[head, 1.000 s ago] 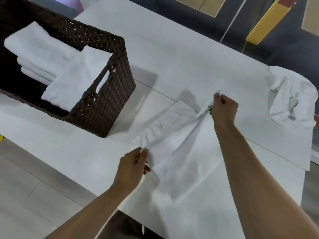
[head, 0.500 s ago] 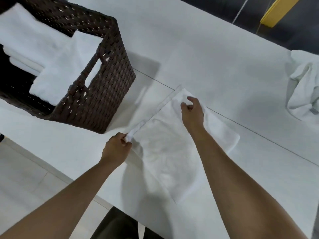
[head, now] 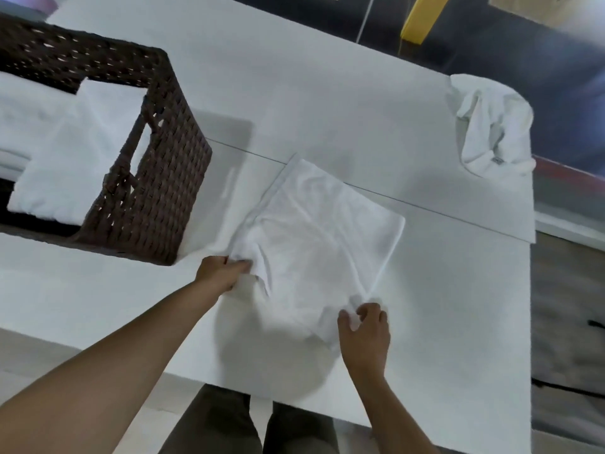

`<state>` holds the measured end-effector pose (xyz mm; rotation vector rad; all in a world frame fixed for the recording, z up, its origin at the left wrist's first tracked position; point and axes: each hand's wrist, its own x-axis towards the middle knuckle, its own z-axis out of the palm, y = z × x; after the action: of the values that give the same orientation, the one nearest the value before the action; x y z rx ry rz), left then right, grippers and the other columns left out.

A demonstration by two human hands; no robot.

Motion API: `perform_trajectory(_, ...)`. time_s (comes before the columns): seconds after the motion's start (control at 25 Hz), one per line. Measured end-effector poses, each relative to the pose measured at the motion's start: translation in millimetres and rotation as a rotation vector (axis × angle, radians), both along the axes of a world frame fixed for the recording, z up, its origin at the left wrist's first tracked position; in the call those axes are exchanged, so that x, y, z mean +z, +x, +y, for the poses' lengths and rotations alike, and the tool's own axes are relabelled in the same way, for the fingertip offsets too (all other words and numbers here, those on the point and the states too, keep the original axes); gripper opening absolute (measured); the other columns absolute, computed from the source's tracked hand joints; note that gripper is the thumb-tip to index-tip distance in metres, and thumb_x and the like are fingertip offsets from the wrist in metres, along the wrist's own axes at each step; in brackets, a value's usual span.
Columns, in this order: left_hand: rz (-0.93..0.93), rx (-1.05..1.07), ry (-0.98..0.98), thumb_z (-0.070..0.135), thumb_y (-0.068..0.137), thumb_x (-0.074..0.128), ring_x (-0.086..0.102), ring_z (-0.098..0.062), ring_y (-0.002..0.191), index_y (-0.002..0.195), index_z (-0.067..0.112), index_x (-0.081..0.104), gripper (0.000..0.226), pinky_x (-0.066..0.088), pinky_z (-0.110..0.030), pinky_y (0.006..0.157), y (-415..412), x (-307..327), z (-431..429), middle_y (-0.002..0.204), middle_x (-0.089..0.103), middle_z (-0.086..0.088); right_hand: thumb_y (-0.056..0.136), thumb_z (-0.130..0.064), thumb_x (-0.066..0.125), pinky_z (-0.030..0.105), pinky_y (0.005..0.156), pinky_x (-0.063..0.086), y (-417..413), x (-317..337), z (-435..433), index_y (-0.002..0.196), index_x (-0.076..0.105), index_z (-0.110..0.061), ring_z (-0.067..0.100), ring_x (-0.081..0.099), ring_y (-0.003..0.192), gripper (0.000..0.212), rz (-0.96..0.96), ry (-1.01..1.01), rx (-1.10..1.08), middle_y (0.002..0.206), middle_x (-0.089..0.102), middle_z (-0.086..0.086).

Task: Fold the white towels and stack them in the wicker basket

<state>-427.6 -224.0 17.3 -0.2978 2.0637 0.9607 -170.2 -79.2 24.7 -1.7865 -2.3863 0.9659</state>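
A white towel (head: 320, 231) lies folded over on the white table (head: 327, 93), right of the dark wicker basket (head: 157, 204). My left hand (head: 222, 271) pinches the towel's near left corner. My right hand (head: 365, 332) pinches its near right corner with curled fingers. Inside the basket lie folded white towels (head: 82, 158). A crumpled white towel (head: 491, 126) sits at the table's far right edge.
The table's near edge runs just in front of my hands, with my legs (head: 248, 424) below it. A seam line crosses the tabletop behind the towel. A yellow post (head: 422, 18) stands beyond the far edge.
My right hand came back from the towel's far left corner to its near right corner. The towel now lies folded and flatter. My left hand stayed at the near left corner.
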Motion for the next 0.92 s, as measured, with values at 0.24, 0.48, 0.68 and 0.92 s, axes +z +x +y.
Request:
perform_trajectory(0.24, 0.014, -0.005, 0.119, 0.010, 0.087, 0.075, 0.069, -0.028, 0.080, 0.110, -0.001, 0.061, 0.030, 0.060, -0.041, 0.082, 6.3, 4.0, -20.6, 0.105, 0.069, -0.018, 0.095, -0.034, 0.056, 0.035, 0.066, 0.055, -1.3, 15.8, -38.4, 0.124, 0.035, -0.033, 0.018, 0.069, 0.078, 0.036, 0.136, -0.376, -0.276, 0.090, 0.064, -0.005)
perform_trajectory(0.48, -0.211, 0.026, 0.149, 0.007, 0.087, 0.076, 0.066, -0.023, 0.072, 0.114, -0.004, 0.064, 0.032, 0.060, -0.028, 0.063, 28.3, 16.0, -65.3, 0.090, 0.068, -0.013, 0.098, -0.017, 0.051, 0.026, 0.054, 0.049, 22.9, 27.0, -42.7, 0.131, 0.039, -0.043, 0.023, 0.068, 0.068, 0.043, 0.278, -0.292, -0.374, 0.084, 0.066, 0.004)
perform_trajectory(0.68, -0.299, -0.049, 0.142, 0.011, 0.086, 0.076, 0.068, -0.025, 0.077, 0.111, -0.003, 0.066, 0.030, 0.060, -0.034, 0.075, 46.5, 38.6, -109.4, 0.092, 0.068, -0.014, 0.095, -0.015, 0.062, 0.034, 0.060, 0.056, 53.4, 33.1, -44.4, 0.098, 0.067, -0.030, 0.021, 0.067, 0.062, 0.015, 0.358, -0.360, -0.299, 0.081, 0.071, 0.008)
perform_trajectory(0.92, 0.028, -0.177, 0.212, -0.001, 0.092, 0.063, 0.070, -0.028, 0.071, 0.116, 0.023, 0.061, 0.034, 0.061, -0.032, 0.067, 58.4, 65.1, -124.2, 0.097, 0.067, -0.018, 0.078, -0.022, 0.085, 0.017, 0.074, 0.051, 66.2, 45.5, -49.1, 0.110, 0.065, -0.039, 0.007, 0.069, 0.086, 0.041, 0.341, -0.528, -0.069, 0.097, 0.074, -0.016)
